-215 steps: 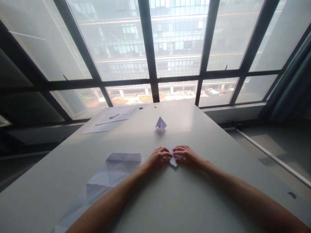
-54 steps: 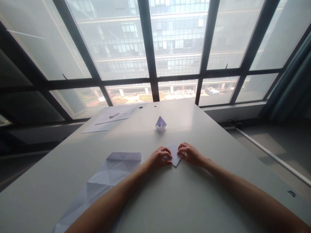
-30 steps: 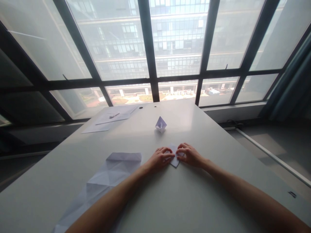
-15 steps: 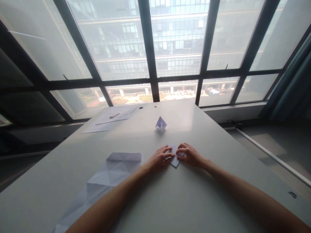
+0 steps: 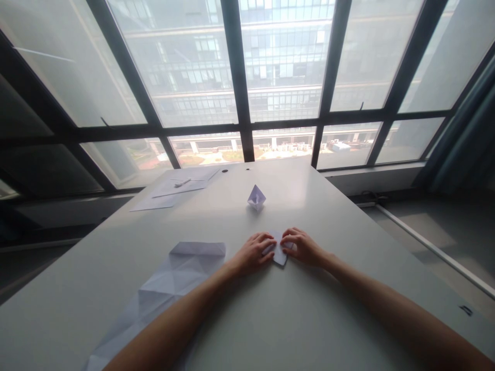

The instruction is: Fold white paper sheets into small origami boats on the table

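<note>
A small piece of folded white paper (image 5: 280,256) lies on the white table (image 5: 301,330) between my hands. My left hand (image 5: 252,253) grips its left side, fingers bent over the top and thumb near the lower edge. From the other side, my right hand (image 5: 302,247) pinches the paper's right part with curled fingers. The paper's side edges are partly hidden under the fingertips. Beyond my hands a folded paper boat (image 5: 256,198) stands upright on the table.
A large creased paper sheet (image 5: 166,281) lies left of my left forearm, partly covered by it. Flat papers (image 5: 166,198) rest at the far left with a small white object (image 5: 182,183) on top. A small dark item (image 5: 465,310) sits near the right edge. Windows stand behind the table.
My left fingers have shifted slightly on the folded paper, and its lower tip has moved a little to the right. My right hand stays nearly in place.
</note>
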Demonstrator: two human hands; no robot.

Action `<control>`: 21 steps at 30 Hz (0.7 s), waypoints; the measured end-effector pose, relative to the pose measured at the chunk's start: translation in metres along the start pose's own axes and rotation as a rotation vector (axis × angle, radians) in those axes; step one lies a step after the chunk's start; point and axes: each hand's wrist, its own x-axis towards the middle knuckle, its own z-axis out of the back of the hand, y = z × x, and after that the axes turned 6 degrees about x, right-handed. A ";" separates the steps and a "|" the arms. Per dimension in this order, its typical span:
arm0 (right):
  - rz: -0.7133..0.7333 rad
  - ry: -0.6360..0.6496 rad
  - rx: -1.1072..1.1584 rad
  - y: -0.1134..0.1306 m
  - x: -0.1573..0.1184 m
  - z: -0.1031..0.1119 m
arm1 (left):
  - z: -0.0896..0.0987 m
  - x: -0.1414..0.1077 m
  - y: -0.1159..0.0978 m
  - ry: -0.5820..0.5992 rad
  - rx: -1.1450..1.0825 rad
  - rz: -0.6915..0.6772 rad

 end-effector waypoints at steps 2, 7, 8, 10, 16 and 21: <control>0.018 -0.002 0.016 -0.001 0.000 -0.001 | -0.001 0.000 0.001 0.004 0.023 0.010; 0.045 -0.001 0.032 -0.003 0.000 -0.002 | -0.008 -0.001 0.006 0.010 0.089 0.033; 0.049 0.000 0.033 -0.004 0.000 -0.002 | -0.009 -0.001 0.007 0.024 0.093 0.036; 0.054 -0.008 0.041 -0.006 0.000 -0.002 | -0.009 -0.001 0.007 0.055 0.095 0.041; 0.053 -0.023 0.089 -0.007 0.000 -0.002 | -0.005 0.000 0.006 0.072 0.080 0.037; 0.057 -0.029 0.133 -0.003 0.001 -0.001 | -0.004 0.001 0.008 0.011 0.050 0.049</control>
